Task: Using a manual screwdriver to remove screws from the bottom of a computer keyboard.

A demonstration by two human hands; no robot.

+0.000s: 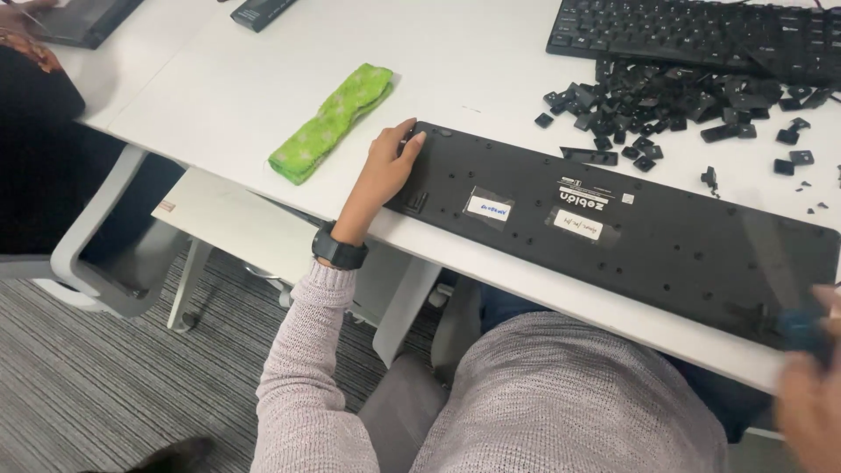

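An upturned black keyboard lies face down across the near edge of a white table, its long flat plastic underside dotted with small screw holes and bearing a few pale rectangular stickers. The person's left hand rests on the keyboard's left end, palm down, with the fingers curled loosely over the upper corner; it touches the case rather than closing around it. A dark wristwatch sits on that wrist, above the cuff of a pale, ribbed knit sleeve. The right hand appears only as a blur at the lower right corner of the view, just beside the keyboard's right end, with a dark bluish object against it; whether the hand is open or closed around this object cannot be told. Beyond the keyboard, toward the far right of the table, lies a loose heap of small black plastic keycaps, square and glossy, some scattered apart from the pile. Behind the heap sits a second black keyboard, face up with its keys in place. To the left of the hand, well apart from the keyboard, a folded green cloth with a soft patterned weave lies diagonally on the table. The floor below is grey ribbed carpet.
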